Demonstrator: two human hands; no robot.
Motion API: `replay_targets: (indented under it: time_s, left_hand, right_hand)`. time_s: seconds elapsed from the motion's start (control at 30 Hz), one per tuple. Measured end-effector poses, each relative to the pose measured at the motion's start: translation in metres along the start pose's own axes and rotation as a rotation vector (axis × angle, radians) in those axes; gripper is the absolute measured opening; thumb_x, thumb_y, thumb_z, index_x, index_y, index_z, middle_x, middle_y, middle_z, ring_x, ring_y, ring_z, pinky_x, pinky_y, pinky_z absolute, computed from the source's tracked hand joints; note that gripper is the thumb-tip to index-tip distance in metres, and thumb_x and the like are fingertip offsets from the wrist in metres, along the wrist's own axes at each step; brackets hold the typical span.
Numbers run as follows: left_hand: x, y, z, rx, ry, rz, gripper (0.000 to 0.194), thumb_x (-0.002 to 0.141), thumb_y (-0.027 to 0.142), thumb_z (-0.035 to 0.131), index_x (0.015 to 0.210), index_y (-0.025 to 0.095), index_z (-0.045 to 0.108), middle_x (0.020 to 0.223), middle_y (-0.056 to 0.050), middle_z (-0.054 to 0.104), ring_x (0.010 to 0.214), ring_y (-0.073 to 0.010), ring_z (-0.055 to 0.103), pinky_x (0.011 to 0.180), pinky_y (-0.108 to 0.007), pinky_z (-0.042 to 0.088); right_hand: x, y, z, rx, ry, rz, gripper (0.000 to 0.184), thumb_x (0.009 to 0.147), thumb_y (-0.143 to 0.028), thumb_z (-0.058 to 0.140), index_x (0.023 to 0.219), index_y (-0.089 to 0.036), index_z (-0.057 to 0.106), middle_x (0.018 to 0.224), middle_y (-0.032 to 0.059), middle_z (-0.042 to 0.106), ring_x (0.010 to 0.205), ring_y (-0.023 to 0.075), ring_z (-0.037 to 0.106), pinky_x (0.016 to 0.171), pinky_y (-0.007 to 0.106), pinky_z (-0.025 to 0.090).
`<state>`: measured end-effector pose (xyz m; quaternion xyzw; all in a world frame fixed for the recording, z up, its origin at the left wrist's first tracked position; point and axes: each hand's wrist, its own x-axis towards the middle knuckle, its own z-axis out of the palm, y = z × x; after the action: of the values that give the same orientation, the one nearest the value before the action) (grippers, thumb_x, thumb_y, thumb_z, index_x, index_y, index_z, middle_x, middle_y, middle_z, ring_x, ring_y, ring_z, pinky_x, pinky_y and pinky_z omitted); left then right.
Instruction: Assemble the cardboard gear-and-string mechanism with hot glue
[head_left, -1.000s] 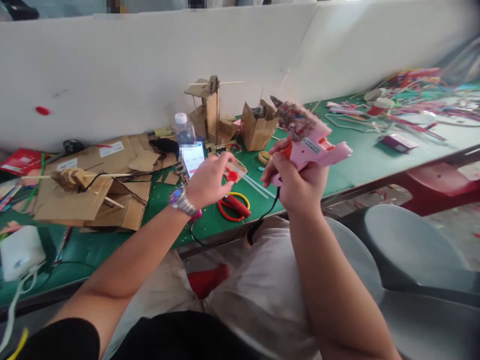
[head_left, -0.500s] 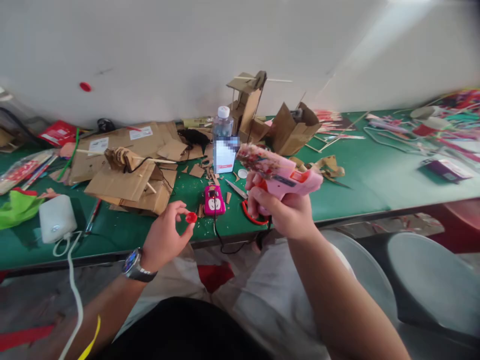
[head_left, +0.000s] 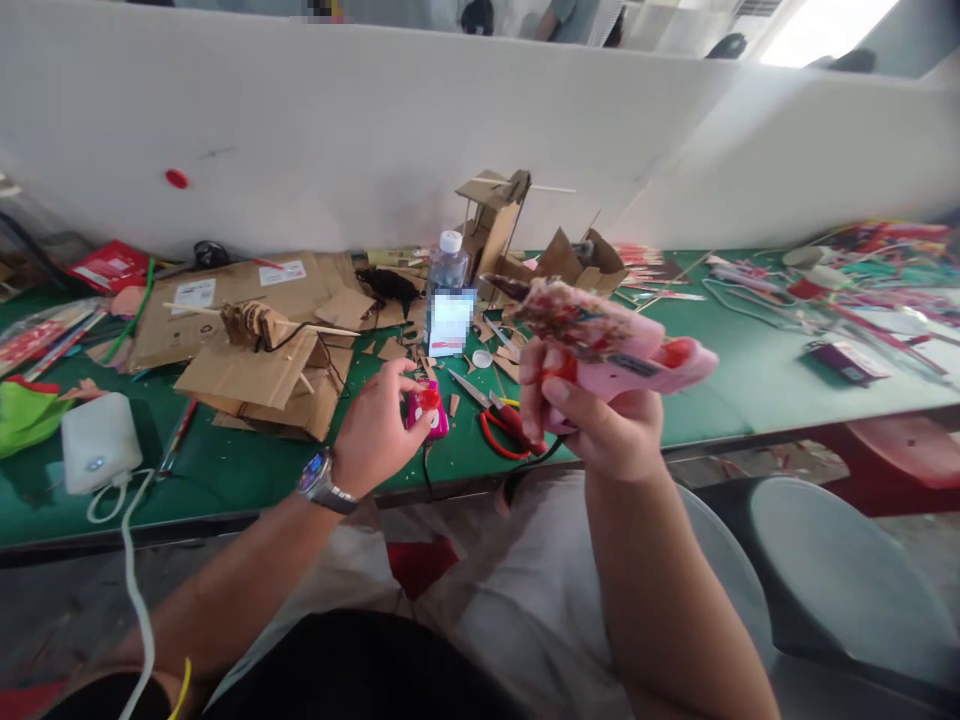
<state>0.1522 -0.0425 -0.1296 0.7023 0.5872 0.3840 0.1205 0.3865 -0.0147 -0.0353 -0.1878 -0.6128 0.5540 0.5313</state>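
My right hand (head_left: 600, 410) is wrapped round a pink hot glue gun (head_left: 607, 345), its barrel crusted with dried glue and its nozzle aimed left. Between thumb and fingertips, my left hand (head_left: 382, 430) pinches a small red bottle cap (head_left: 429, 398). Behind the cap, partly covered, lies a pink power strip (head_left: 437, 425) on the green table. Red-handled scissors (head_left: 495, 415) lie with blades apart, left of and below the glue gun. A cardboard model (head_left: 259, 365) with a wooden stick through it stands to the left of my left hand.
A bottle (head_left: 450, 260) stands behind a lit phone screen (head_left: 450, 325). Cardboard structures (head_left: 499, 225) rise near the wall. At left are a white power bank (head_left: 100, 443) with a cable and a flat cardboard sheet (head_left: 169, 325). A purple box (head_left: 847, 362) lies at right; grey stools (head_left: 847, 570) stand below.
My left hand has moved right with the red cap, now in front of the power strip. The glue gun has moved right, showing its nozzle and more of the scissors. The view has tipped up.
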Motion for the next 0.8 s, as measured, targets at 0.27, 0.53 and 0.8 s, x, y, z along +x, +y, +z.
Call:
replay_targets:
  time_s: [0.27, 0.53, 0.8]
  left_hand:
    - [0.059, 0.027, 0.043, 0.068, -0.199, 0.115, 0.065, 0.090, 0.016, 0.076, 0.145, 0.019, 0.043, 0.117, -0.008, 0.082, 0.121, -0.0311, 0.070, 0.102, -0.046, 0.057]
    - [0.101, 0.036, 0.092, 0.318, -0.455, 0.148, 0.078, 0.092, 0.015, 0.067, 0.163, 0.013, 0.034, 0.112, -0.015, 0.081, 0.118, -0.0340, 0.070, 0.089, -0.043, 0.059]
    - [0.117, 0.030, 0.115, 0.393, -0.599, 0.186, 0.099, 0.086, 0.017, 0.078, 0.171, 0.011, 0.027, 0.107, -0.017, 0.081, 0.112, -0.0367, 0.075, 0.087, -0.043, 0.060]
  right_hand:
    - [-0.010, -0.014, -0.040, -0.145, 0.165, -0.113, 0.023, 0.090, -0.039, 0.086, 0.094, -0.026, 0.068, 0.092, 0.0012, 0.066, 0.045, 0.0107, 0.061, 0.031, 0.026, 0.038]
    - [0.002, 0.006, -0.079, -0.235, 0.403, -0.075, 0.023, 0.082, -0.033, 0.088, 0.090, -0.023, 0.069, 0.084, -0.0006, 0.068, 0.045, 0.0118, 0.062, 0.035, 0.027, 0.045]
    - [0.008, 0.012, -0.086, -0.366, 0.457, 0.002, 0.027, 0.081, -0.038, 0.087, 0.083, -0.022, 0.065, 0.064, -0.0040, 0.062, 0.043, 0.0116, 0.059, 0.036, 0.024, 0.045]
